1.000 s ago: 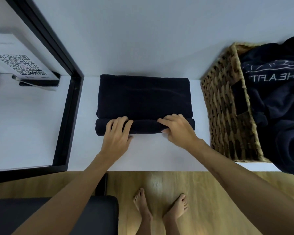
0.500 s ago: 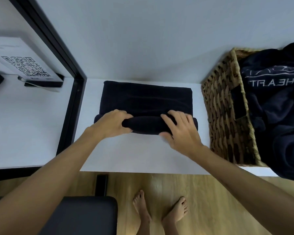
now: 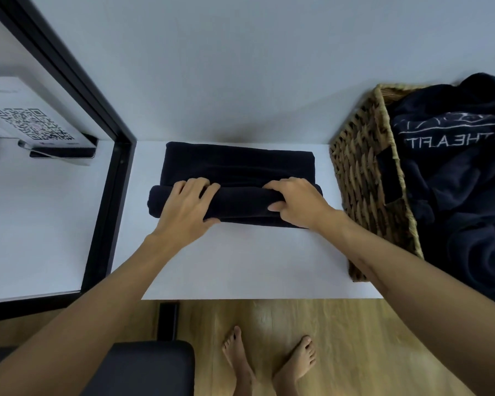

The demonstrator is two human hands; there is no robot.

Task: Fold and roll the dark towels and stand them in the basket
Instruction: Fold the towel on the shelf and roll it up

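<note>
Dark towel (image 3: pixel 237 164): it lies folded on the white bench (image 3: pixel 240 261), its near end wound into a roll (image 3: pixel 240 205) that is thicker than a second ago and sits further up the flat part.
Left hand (image 3: pixel 185 205): you lay it over the roll's left part, fingers spread and bent over the top, thumb at the near side.
Right hand (image 3: pixel 296 202): your fingers curl over the roll's right part, thumb tucked against the near face.
Flat part left: roughly a third of the towel, by my judgement.
Basket (image 3: pixel 366 178): wicker, just right of the towel, holding loose dark cloth; no roll stands in it yet.
Meaning: rolling is well along; standing it comes after.
</note>
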